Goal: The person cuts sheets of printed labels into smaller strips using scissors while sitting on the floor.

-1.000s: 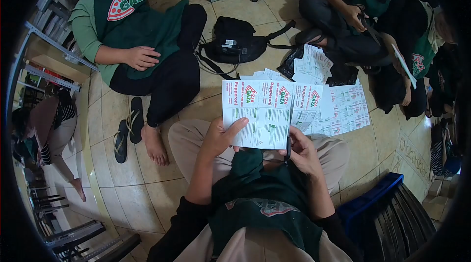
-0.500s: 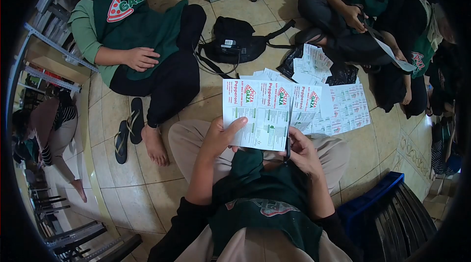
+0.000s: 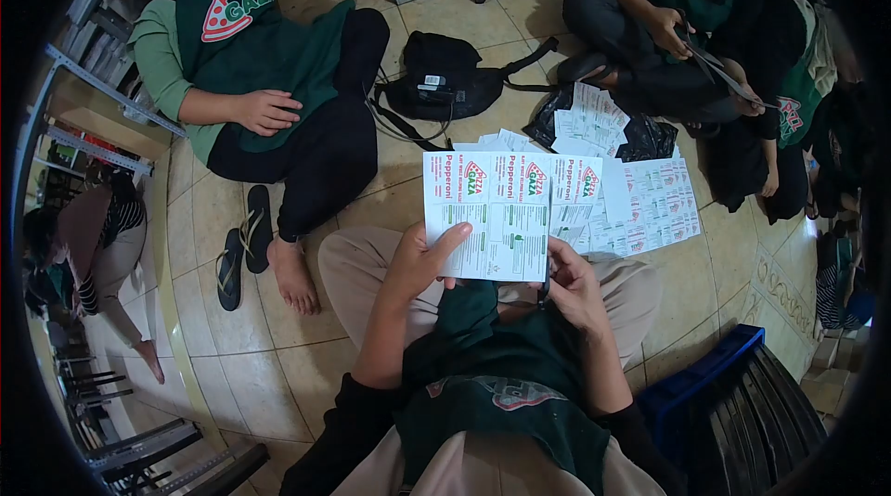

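Note:
My left hand (image 3: 422, 259) grips the left edge of a printed label sheet (image 3: 487, 218), thumb on top. The sheet carries red "Pepperoni" and "Pizza Gaza" print in repeated columns. At its lower right edge my right hand (image 3: 573, 287) is closed around scissors (image 3: 544, 294); only a bit of the dark handle shows, and the blades are mostly hidden by the paper. A right-hand strip (image 3: 575, 192) of the sheet sits at a slight angle to the main part. Beyond it, more printed sheets (image 3: 650, 208) lie on the floor.
A black bag (image 3: 445, 78) with straps rests on the tiles ahead. One person (image 3: 269, 78) sits at left beside flip-flops (image 3: 243, 245). Another person's hand (image 3: 670, 32) holds scissors and paper at upper right. A blue-rimmed dark crate (image 3: 733, 403) stands at lower right.
The right-hand strip has swung in closer to the main sheet, and less of the scissors shows. The upper-right person's paper has shifted. My left hand has barely moved.

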### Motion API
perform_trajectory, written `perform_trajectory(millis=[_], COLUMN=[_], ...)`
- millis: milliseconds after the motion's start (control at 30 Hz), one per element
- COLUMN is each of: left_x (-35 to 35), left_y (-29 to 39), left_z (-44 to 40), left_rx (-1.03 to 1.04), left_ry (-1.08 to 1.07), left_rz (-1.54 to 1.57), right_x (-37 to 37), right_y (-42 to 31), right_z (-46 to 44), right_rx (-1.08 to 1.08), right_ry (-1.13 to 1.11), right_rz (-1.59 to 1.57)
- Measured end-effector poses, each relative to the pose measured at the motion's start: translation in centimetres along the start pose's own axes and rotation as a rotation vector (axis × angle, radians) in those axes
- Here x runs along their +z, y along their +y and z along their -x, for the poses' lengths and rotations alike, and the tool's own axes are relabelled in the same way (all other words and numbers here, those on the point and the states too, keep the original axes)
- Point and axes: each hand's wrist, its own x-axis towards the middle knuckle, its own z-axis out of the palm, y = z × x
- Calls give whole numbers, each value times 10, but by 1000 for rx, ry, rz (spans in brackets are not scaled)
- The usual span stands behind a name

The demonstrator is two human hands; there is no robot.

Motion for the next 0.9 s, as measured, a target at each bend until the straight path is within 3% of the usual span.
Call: perform_trajectory(millis=[900], left_x=[8], left_y=[-6], left_z=[-3], left_rx=[-38], left_ry=[-98], left_rz=[-61], right_x=[-8], right_y=[6], right_z=[-5], right_rx=[9], right_ry=[133], right_rz=[-107])
